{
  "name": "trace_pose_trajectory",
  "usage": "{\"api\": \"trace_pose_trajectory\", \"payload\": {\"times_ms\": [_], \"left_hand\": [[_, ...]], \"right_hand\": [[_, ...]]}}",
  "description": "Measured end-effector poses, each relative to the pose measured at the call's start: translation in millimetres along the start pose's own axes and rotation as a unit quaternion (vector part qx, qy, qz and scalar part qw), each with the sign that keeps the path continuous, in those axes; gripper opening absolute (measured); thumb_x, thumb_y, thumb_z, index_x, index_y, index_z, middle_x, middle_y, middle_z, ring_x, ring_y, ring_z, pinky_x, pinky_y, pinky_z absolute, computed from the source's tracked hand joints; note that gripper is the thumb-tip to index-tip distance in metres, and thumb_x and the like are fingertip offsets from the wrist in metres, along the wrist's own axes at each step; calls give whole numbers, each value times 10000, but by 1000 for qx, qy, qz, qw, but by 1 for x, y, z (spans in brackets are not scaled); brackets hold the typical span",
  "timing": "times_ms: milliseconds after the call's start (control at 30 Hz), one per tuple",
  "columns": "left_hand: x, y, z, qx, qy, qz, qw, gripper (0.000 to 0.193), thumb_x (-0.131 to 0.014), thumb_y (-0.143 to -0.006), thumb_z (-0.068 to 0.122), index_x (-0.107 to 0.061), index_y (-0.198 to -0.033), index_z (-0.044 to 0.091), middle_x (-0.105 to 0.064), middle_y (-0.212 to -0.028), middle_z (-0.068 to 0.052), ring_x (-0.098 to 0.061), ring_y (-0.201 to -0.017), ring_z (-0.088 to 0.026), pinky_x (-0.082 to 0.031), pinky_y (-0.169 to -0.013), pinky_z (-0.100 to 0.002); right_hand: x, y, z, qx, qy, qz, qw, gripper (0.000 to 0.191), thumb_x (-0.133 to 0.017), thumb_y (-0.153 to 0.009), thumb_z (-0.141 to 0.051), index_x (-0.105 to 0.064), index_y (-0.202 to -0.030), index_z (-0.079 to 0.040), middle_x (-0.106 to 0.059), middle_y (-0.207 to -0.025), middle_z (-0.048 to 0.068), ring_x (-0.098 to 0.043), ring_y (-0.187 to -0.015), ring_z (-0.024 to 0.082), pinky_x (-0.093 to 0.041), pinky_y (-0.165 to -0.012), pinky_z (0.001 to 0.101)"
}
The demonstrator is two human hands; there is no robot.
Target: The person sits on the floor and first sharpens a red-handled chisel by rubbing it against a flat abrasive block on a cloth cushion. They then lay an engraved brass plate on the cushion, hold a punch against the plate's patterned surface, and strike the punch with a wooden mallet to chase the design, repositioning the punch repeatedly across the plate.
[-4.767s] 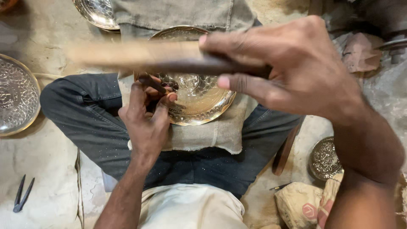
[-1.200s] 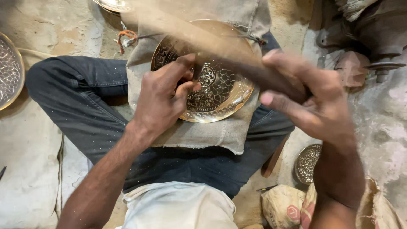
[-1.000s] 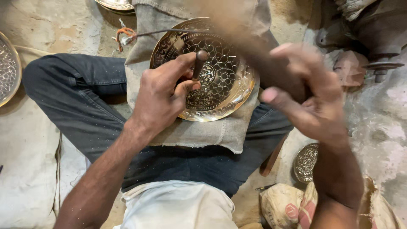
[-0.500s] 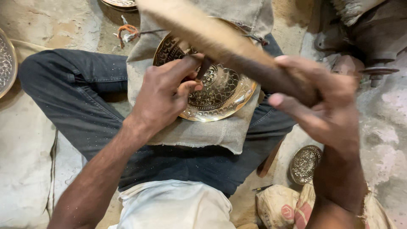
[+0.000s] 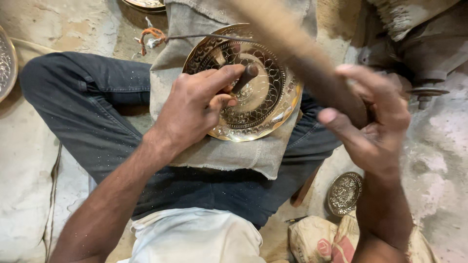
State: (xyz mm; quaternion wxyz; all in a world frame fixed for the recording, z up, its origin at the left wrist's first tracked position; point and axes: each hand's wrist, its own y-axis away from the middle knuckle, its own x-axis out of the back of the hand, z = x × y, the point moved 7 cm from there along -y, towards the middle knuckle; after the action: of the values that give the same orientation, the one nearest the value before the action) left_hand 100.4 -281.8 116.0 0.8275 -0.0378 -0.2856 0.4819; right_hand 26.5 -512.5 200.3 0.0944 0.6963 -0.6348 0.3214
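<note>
Brass plate [image 5: 261, 104] under left hand [image 5: 192, 109] clamped on punch [image 5: 245, 78]; right hand [image 5: 375, 122] gripping mallet [image 5: 297, 48].

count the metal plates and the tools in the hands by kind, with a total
Engraved round metal plates: 4: brass one on the lap cloth, silvery one at the left edge, one at the top edge, small one on the floor
Dark metal punches: 1, in the left hand, tip on the lap plate
Wooden mallets: 1, blurred, in the right hand
Total: 6
</note>
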Motion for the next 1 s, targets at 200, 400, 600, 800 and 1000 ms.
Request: {"api": "trace_pose_trajectory", "payload": {"times_ms": [200, 400, 600, 800, 1000], "left_hand": [[3, 0, -1, -11, -2, 0, 1000, 478, -705, -889, -71, -603, -1344, 34, -735, -1084, -175, -767, -913, -243, -635, -779, -350], [5, -2, -2, 1, 0, -1, 1000, 545, -729, -869, -73, -605, -1383, 60, -743, -1005, -167, -762, -845, -251, -636, -727, -376], [3, -3, -2, 3, -26, -11, 1000, 557, -733, -902, -32, -583, -1421, 104, -736, -958, -143, -750, -779, -241, -635, -700, -374], [10, -3, 0, -9, 27, 6, 1000, 609, -636, -861, -124, -571, -1419, 113, -736, -964, -132, -775, -843, -230, -661, -769, -364], [10, -4, 0, 1, -7, 6, 1000, 517, -671, -874, -103, -612, -1335, 124, -750, -961, -122, -767, -833, -228, -637, -730, -383]], "right_hand": [[9, 13, 15, -52, 46, -9, 998, 512, -816, -992, -185, -553, -1421, -86, -749, -1009, 84, -672, -767, 119, -551, -702, 234], [3, 12, 4, -28, 84, -11, 996, 486, -807, -985, -162, -559, -1392, -66, -709, -1097, 100, -703, -950, 172, -587, -840, 262], [-4, -6, -6, -20, 67, -10, 998, 509, -782, -939, -182, -553, -1379, -67, -665, -1121, 71, -705, -885, 125, -599, -744, 247], [-11, -12, -20, -3, 69, -28, 997, 523, -755, -995, -189, -517, -1451, -94, -669, -1085, 62, -664, -754, 106, -534, -658, 231], [-2, -1, -2, -45, 78, -20, 996, 547, -783, -980, -229, -535, -1445, -84, -701, -889, 39, -576, -623, 57, -446, -594, 204]]}}
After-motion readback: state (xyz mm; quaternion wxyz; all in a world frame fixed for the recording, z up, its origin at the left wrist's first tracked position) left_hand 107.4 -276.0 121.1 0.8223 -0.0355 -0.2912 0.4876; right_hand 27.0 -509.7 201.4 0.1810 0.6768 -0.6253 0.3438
